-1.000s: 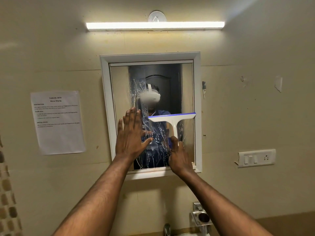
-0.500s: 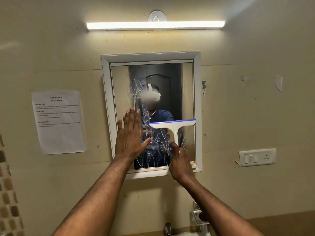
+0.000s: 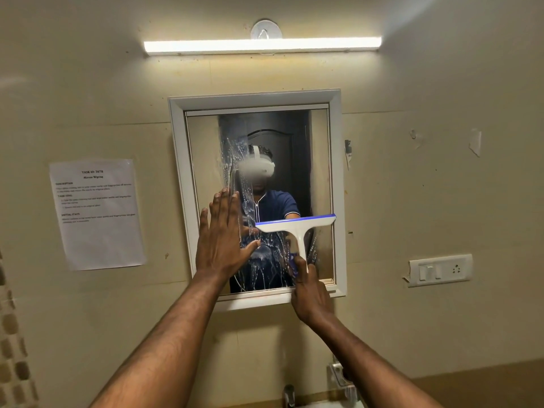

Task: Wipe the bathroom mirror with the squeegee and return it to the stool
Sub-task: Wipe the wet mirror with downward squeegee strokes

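White squeegee rises above gripping right hand.

The mirror hangs in the middle of the wall. A long light sits above it. A paper sheet is stuck on the wall to the left of the mirror, and a switch plate is on the wall to the right, lower down. The left hand lies flat on the left part of the glass. The right hand is at the bottom right of the mirror, around the handle of the squeegee. The squeegee's wide bar is on the right part of the glass, above that hand. A tap is below the mirror.
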